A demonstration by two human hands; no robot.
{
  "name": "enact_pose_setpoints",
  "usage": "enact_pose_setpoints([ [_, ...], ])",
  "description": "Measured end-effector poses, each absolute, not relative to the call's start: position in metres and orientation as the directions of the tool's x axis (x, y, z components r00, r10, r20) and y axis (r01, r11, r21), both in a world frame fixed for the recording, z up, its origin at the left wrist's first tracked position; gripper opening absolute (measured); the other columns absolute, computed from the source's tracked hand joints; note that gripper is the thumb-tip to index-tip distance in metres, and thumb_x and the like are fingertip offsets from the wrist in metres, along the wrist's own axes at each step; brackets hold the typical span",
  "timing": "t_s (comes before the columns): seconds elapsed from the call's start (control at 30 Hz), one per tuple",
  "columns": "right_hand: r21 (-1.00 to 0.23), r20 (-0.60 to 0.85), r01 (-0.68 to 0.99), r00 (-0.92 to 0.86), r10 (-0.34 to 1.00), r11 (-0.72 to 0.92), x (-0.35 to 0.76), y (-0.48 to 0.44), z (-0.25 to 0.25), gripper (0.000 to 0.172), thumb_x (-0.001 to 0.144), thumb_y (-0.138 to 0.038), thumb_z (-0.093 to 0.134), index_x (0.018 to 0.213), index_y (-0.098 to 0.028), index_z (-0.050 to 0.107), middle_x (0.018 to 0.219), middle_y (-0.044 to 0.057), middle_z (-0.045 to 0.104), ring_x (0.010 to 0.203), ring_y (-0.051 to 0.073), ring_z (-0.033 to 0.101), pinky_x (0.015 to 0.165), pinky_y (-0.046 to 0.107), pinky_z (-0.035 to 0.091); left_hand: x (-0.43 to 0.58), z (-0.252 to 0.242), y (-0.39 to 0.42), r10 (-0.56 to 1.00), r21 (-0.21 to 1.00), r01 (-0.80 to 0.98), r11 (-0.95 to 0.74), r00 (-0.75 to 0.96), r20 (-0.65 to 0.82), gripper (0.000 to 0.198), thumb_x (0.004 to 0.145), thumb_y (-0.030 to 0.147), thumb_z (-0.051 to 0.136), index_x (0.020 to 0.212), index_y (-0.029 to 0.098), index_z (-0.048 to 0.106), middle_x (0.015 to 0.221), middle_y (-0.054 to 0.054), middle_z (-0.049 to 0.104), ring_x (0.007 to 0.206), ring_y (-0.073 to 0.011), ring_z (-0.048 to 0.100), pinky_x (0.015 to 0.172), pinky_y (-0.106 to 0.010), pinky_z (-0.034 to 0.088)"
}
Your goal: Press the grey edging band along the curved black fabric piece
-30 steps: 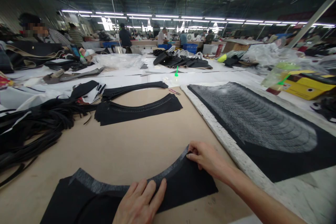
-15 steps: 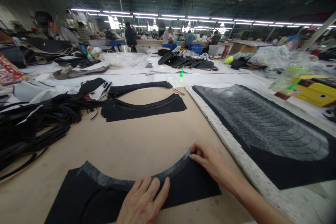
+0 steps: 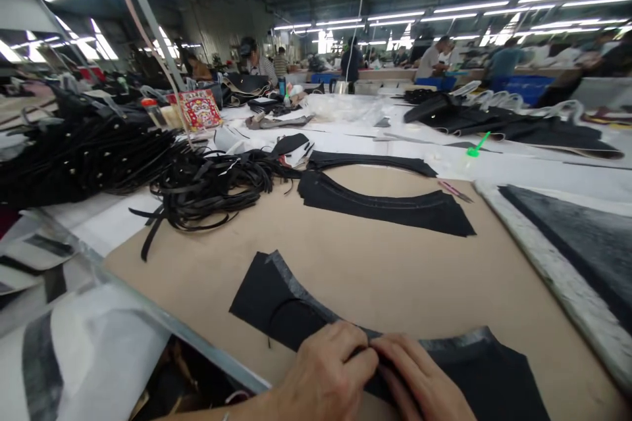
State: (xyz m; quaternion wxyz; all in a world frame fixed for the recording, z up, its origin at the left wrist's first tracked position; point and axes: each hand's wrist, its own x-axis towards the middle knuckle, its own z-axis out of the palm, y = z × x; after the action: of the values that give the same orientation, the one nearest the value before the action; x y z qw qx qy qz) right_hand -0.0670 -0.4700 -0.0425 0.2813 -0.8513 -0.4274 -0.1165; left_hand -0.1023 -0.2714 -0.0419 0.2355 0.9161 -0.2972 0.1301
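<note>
A curved black fabric piece [image 3: 276, 302] with a grey edge band lies on the brown board [image 3: 385, 263] in front of me. My left hand [image 3: 326, 375] and my right hand [image 3: 419, 381] meet at the middle of its grey edge, fingertips pressed together in a pinch on the fabric. A stack of similar curved black pieces [image 3: 385, 205] lies farther back on the board, with another curved strip [image 3: 370, 162] behind it.
A tangle of black straps [image 3: 207, 184] lies at the left, with more black goods [image 3: 74, 158] beyond. A white slab with a dark mat [image 3: 573, 243] sits at the right. A glass-edged shelf [image 3: 99, 316] is at the lower left. Several people work at far tables.
My view has swung left. My right hand slid from the fabric's right end to the middle, and my left hand went from lying flat to pinching the edge beside it.
</note>
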Motion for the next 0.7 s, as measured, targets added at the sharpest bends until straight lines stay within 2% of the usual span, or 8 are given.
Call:
enact_pose_setpoints([
  [0.07, -0.319, 0.438, 0.802, 0.597, 0.672, -0.505, -0.069, -0.464, -0.053, 0.030, 0.091, -0.012, 0.040, 0.113, -0.020, 0.059, 0.100, 0.006, 0.067, 0.092, 0.013, 0.065, 0.084, 0.019, 0.053, -0.101, -0.029, -0.251, -0.359, 0.412, -0.485, -0.771, 0.866, 0.349, 0.027, 0.087, 0.010, 0.044, 0.108, 0.021, 0.057, 0.102, -0.006, 0.060, 0.090, -0.0197, 0.054, 0.079, -0.033, 0.046],
  [0.13, -0.263, 0.421, 0.801, 0.597, 0.683, -0.538, -0.070, -0.466, -0.060, 0.035, 0.089, -0.010, 0.040, 0.117, -0.019, 0.058, 0.103, 0.007, 0.066, 0.092, 0.014, 0.065, 0.084, 0.021, 0.054, -0.097, -0.019, -0.230, -0.225, 0.432, -0.312, -0.846, 0.944, 0.240, 0.030, 0.085, 0.008, 0.048, 0.110, 0.023, 0.056, 0.106, -0.005, 0.059, 0.097, -0.0220, 0.051, 0.085, -0.037, 0.043],
  [0.23, -0.192, 0.361, 0.800, 0.596, 0.717, -0.568, -0.071, -0.468, -0.063, 0.047, 0.085, -0.004, 0.037, 0.126, -0.018, 0.055, 0.105, 0.009, 0.065, 0.092, 0.016, 0.065, 0.082, 0.025, 0.056, -0.089, -0.016, -0.208, -0.113, 0.390, -0.138, -0.910, 0.990, 0.086, 0.021, 0.082, 0.006, 0.050, 0.094, 0.021, 0.059, 0.097, -0.004, 0.059, 0.096, -0.0232, 0.049, 0.085, -0.038, 0.041],
  [0.37, -0.144, 0.304, 0.793, 0.605, 0.736, -0.592, -0.071, -0.462, -0.059, 0.056, 0.079, 0.000, 0.037, 0.127, -0.020, 0.056, 0.101, 0.009, 0.064, 0.085, 0.019, 0.064, 0.075, 0.032, 0.058, -0.083, -0.014, -0.199, -0.100, 0.393, -0.102, -0.914, 0.995, 0.026, 0.017, 0.079, 0.003, 0.046, 0.077, 0.019, 0.052, 0.084, -0.002, 0.057, 0.087, -0.0207, 0.049, 0.078, -0.034, 0.039],
  [0.47, -0.159, 0.278, 0.785, 0.618, 0.736, -0.599, -0.070, -0.458, -0.058, 0.060, 0.074, 0.002, 0.039, 0.126, -0.022, 0.058, 0.099, 0.009, 0.063, 0.083, 0.020, 0.064, 0.073, 0.033, 0.058, -0.079, -0.008, -0.196, -0.089, 0.536, -0.058, -0.843, 0.995, -0.034, 0.015, 0.078, 0.007, 0.049, 0.084, 0.020, 0.053, 0.083, 0.000, 0.058, 0.083, -0.0174, 0.052, 0.076, -0.030, 0.038],
  [0.57, -0.190, 0.263, 0.783, 0.622, 0.738, -0.592, -0.069, -0.457, -0.057, 0.063, 0.071, 0.004, 0.039, 0.125, -0.021, 0.059, 0.095, 0.008, 0.063, 0.081, 0.019, 0.063, 0.071, 0.030, 0.058, -0.069, -0.005, -0.189, -0.122, 0.694, 0.023, -0.720, 0.980, -0.159, 0.012, 0.083, 0.026, 0.055, 0.094, 0.022, 0.057, 0.077, 0.004, 0.060, 0.075, -0.0150, 0.055, 0.070, -0.026, 0.039],
  [0.63, -0.195, 0.261, 0.789, 0.615, 0.744, -0.583, -0.068, -0.457, -0.057, 0.062, 0.071, 0.003, 0.040, 0.124, -0.020, 0.060, 0.093, 0.008, 0.062, 0.080, 0.018, 0.063, 0.071, 0.029, 0.057, -0.061, -0.007, -0.184, -0.122, 0.738, 0.076, -0.671, 0.970, -0.211, 0.015, 0.083, 0.034, 0.056, 0.090, 0.021, 0.060, 0.073, 0.004, 0.060, 0.071, -0.0143, 0.056, 0.065, -0.024, 0.039],
  [0.7, -0.192, 0.261, 0.797, 0.604, 0.753, -0.573, -0.067, -0.458, -0.057, 0.059, 0.072, 0.002, 0.040, 0.123, -0.019, 0.060, 0.093, 0.008, 0.062, 0.079, 0.018, 0.063, 0.071, 0.029, 0.057, -0.054, -0.011, -0.180, -0.108, 0.732, 0.094, -0.675, 0.969, -0.224, 0.011, 0.079, 0.028, 0.057, 0.084, 0.020, 0.063, 0.075, 0.004, 0.062, 0.071, -0.0138, 0.057, 0.065, -0.024, 0.038],
])
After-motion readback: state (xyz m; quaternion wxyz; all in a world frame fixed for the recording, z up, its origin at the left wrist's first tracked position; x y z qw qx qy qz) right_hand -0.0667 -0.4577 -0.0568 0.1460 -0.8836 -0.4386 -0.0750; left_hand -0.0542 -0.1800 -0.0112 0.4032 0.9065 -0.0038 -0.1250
